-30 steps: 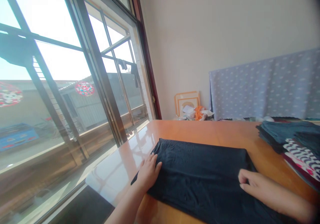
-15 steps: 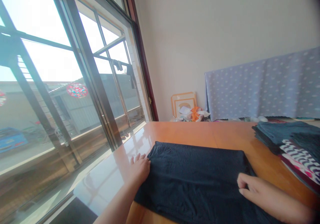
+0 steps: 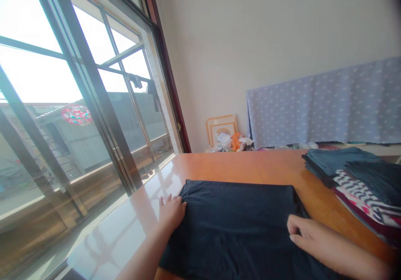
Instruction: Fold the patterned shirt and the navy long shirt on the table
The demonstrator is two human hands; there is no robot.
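Note:
A black garment (image 3: 238, 221), folded into a broad rectangle, lies on the wooden table in front of me. Its exact kind cannot be made out. At its left edge rests my left hand (image 3: 172, 213), fingers spread out and the thumb side touching the cloth. My right hand (image 3: 300, 232) is on the garment's right side, its fingers curled in and thumb and forefinger close together on the fabric. Small wrinkles run across the cloth between the two hands. Its near edge runs out of the bottom of the view.
Folded clothes (image 3: 360, 184) are stacked at the right of the table (image 3: 225, 165). A large window (image 3: 103, 104) lines the left side. Beyond the table's far edge are picture frames (image 3: 221, 123), plastic bags (image 3: 234, 141) and a dotted grey cloth (image 3: 322, 104) along the wall.
My view has turned slightly right, so everything sits further left. Both hands keep their places on the garment, whose surface looks a little smoother.

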